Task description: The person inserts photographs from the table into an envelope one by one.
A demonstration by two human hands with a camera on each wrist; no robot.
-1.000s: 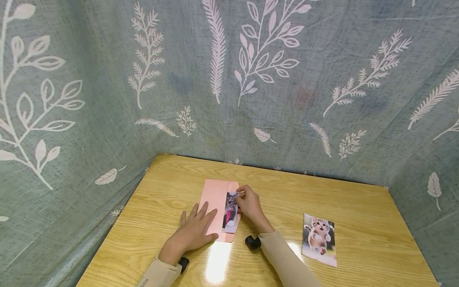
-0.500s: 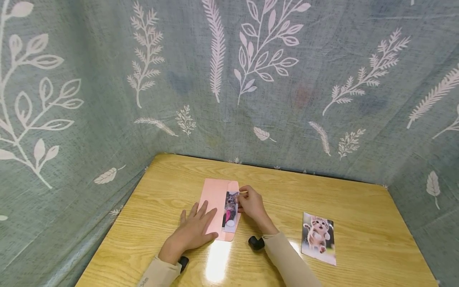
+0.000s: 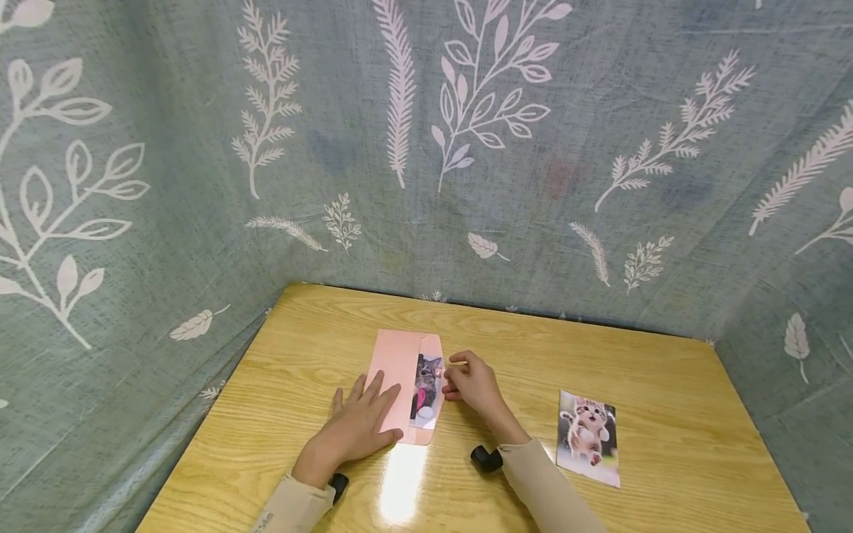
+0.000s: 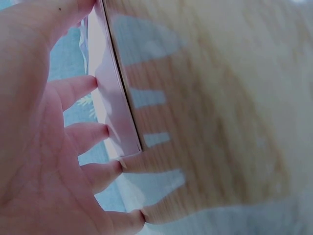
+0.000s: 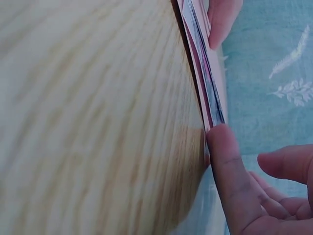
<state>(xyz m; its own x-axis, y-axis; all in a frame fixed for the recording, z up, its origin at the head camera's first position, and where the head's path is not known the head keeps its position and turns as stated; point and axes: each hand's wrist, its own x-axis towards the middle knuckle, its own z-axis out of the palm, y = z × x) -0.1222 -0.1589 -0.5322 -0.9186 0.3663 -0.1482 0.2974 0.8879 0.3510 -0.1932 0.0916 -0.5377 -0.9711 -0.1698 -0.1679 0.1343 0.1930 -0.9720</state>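
Observation:
A pink envelope [image 3: 395,355] lies on the table with its flap spread to the right. Out of its mouth sticks part of a photo [image 3: 426,392] of a grey cat with a bright pink patch. My left hand [image 3: 355,428] lies flat on the envelope's lower left, fingers spread; the left wrist view shows fingertips [image 4: 101,131] pressing along the envelope. Just right of the flap is my right hand [image 3: 474,386], fingers loosely bent. In the right wrist view one fingertip [image 5: 225,139] is right at the photo's edge, while another finger [image 5: 283,161] stands apart from it.
A second photo [image 3: 588,438], of a leaping kitten, lies on the wooden table [image 3: 680,414] to the right. Grey-green cloth [image 3: 400,244] with white leaf prints hangs behind and at both sides. Black cameras [image 3: 486,459] are strapped to the wrists.
My right hand has let go of the photo's edge and shifted a little to the right of the flap. The left hand stays on the envelope, and the view has tilted slightly.

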